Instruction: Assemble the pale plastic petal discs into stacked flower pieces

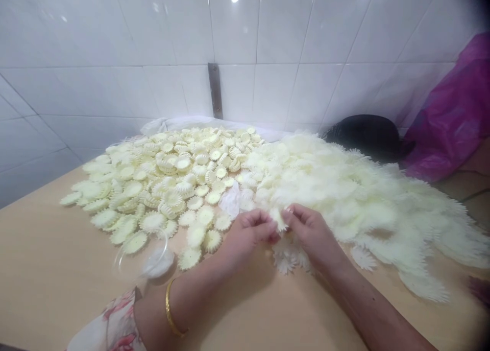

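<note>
Between my two hands is a small pale-yellow fabric flower piece [278, 219] with a notched edge. My left hand [256, 231] pinches its left side, and my right hand [306, 226] grips the right side with thumb and fingers. Just beneath the hands, more white petal-edged pieces [287, 256] lie on the table. To the left spreads a heap of cupped, pale-yellow flower pieces [172, 182]. A heap of flatter, sheer flower pieces [344, 187] lies to the right. A crumpled white scrap [230, 200] sits between the heaps.
The wooden table [49, 269] meets a white tiled wall [153, 29]. A white bundle with clear thread [158, 262] lies by my left forearm. At the back right are a black rounded object [363, 134] and a magenta plastic bag [451, 111]. A metal strip [215, 90] stands against the wall.
</note>
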`<move>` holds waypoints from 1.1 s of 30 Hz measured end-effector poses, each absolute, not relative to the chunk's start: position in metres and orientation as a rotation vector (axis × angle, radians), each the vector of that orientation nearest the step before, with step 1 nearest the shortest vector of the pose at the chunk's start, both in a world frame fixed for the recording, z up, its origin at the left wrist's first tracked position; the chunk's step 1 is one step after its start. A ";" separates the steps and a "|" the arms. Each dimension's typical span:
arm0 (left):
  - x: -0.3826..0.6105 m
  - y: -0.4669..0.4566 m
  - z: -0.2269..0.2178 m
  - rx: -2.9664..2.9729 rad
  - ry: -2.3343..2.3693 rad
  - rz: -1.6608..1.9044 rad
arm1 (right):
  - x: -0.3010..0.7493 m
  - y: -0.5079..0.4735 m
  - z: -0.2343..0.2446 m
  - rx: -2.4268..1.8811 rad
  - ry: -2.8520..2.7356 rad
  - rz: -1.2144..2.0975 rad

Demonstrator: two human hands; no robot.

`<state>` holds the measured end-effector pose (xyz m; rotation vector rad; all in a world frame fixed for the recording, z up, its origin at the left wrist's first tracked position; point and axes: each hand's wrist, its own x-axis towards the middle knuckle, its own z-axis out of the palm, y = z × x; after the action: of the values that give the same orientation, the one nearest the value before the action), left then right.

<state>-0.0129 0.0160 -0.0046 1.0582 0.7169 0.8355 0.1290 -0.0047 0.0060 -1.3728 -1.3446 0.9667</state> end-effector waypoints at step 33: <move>-0.013 0.014 0.002 1.269 0.870 0.957 | 0.125 -0.010 0.011 -1.493 -1.471 0.658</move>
<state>-0.0126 0.0136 0.0022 1.2693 0.8700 0.9571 0.1249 -0.0098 0.0114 -1.4926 -1.4711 0.6581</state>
